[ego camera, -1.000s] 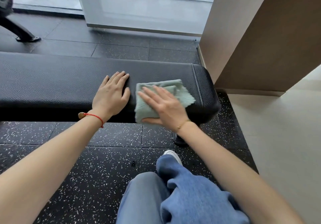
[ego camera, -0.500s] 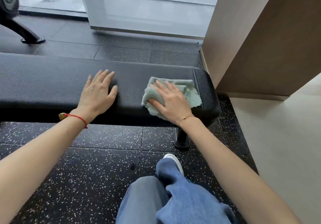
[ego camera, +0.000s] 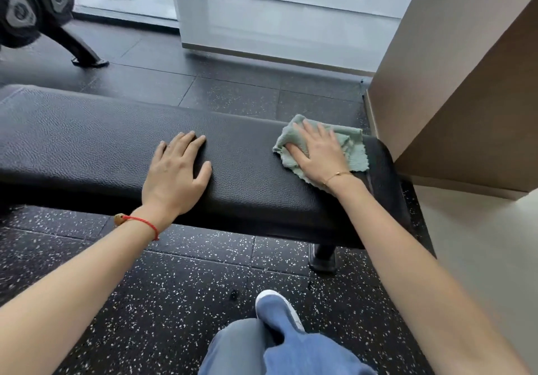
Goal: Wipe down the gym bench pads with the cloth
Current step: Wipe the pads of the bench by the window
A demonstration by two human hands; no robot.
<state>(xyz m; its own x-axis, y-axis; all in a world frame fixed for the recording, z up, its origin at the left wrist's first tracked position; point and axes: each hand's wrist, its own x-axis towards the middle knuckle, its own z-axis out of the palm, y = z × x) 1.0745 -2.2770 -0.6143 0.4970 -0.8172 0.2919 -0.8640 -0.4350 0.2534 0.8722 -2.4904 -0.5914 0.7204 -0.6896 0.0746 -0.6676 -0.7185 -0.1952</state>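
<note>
A long black leather bench pad (ego camera: 87, 139) runs across the view from left to right. A pale green cloth (ego camera: 350, 144) lies crumpled on its right end, reaching the far edge. My right hand (ego camera: 317, 153) presses flat on the cloth with straight fingers pointing away from me. My left hand (ego camera: 174, 171) rests palm down on the bare pad near its middle, fingers together, a red string on the wrist.
A beige wall block (ego camera: 465, 98) stands close to the bench's right end. Dumbbells on a rack (ego camera: 32, 5) sit at the far left on the speckled black floor (ego camera: 174, 287). The bench foot (ego camera: 323, 258) and my knee and shoe (ego camera: 276, 342) are below.
My right hand has slid the cloth from the near edge of the pad toward the far edge at the right end. My left hand has shifted a little left along the pad.
</note>
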